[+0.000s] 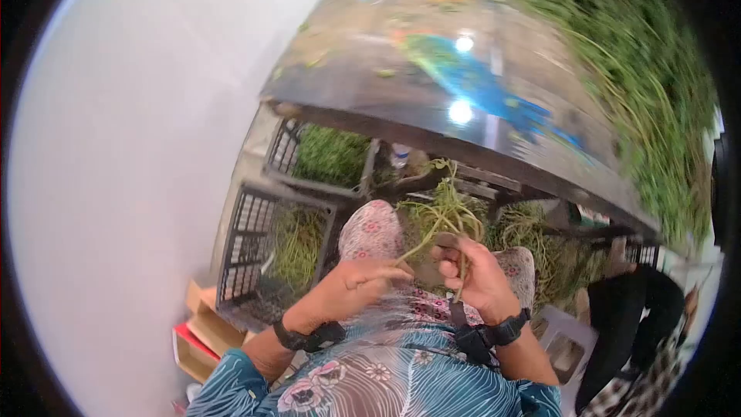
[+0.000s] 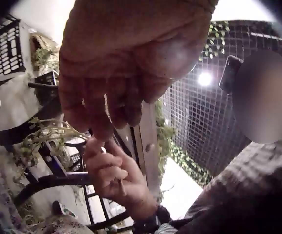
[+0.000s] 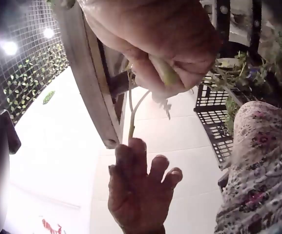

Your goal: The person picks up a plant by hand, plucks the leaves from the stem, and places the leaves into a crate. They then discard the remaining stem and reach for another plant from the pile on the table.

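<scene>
In the head view my right hand [image 1: 480,274] grips leafy green stems [image 1: 448,205] above my lap, and a cut end pokes out below the fist. My left hand [image 1: 363,287], a little lower and to the left, pinches the end of one stem between thumb and forefinger. The right wrist view has that forked stem [image 3: 132,119] running from the right fist [image 3: 155,39] down to the left fingertips [image 3: 138,146], the other left fingers spread apart. Seen from the left wrist, the left palm [image 2: 131,58] hangs over the right hand [image 2: 114,175].
A wooden table [image 1: 347,93] stands ahead, with a large heap of long greens [image 1: 633,54] on its right. Below its left end are two black crates [image 1: 245,243] of greens. More stems [image 1: 540,243] lie under the table. Another person's dark-clothed legs [image 1: 625,324] are at right.
</scene>
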`<control>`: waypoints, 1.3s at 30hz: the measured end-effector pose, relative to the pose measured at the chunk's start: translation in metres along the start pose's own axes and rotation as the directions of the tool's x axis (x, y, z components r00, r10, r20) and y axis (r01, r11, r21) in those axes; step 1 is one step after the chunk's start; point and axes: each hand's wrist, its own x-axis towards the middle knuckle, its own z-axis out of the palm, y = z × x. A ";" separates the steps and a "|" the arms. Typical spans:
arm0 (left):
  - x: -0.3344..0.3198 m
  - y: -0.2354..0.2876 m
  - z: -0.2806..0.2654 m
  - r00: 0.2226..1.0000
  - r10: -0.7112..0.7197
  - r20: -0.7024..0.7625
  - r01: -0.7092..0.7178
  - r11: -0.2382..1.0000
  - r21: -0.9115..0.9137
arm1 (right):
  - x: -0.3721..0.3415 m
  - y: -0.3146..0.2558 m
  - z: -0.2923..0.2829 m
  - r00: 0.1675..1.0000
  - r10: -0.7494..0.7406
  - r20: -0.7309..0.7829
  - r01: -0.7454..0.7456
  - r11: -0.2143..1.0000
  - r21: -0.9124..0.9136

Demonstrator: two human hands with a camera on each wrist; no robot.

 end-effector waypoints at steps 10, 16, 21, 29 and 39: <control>0.068 0.032 0.086 0.951 0.038 0.306 -0.106 0.972 0.211 | -0.049 -0.012 -0.056 0.869 -0.421 0.259 0.403 0.907 0.121; 0.080 0.031 0.113 0.964 0.020 0.266 -0.073 0.979 0.190 | -0.063 -0.003 -0.084 0.774 -0.629 0.064 0.633 0.772 -0.061; 0.084 0.022 0.107 0.994 0.087 0.065 -0.094 0.989 0.114 | -0.079 0.002 -0.095 0.760 -0.650 0.010 0.639 0.745 -0.189; 0.085 0.042 0.107 0.991 0.055 -0.122 -0.059 0.998 -0.026 | -0.079 0.021 -0.099 0.805 -0.587 0.084 0.588 0.809 0.017; 0.098 0.036 0.123 0.999 -0.032 -0.041 0.031 0.999 -0.038 | -0.078 0.025 -0.101 0.829 -0.541 0.141 0.555 0.827 -0.092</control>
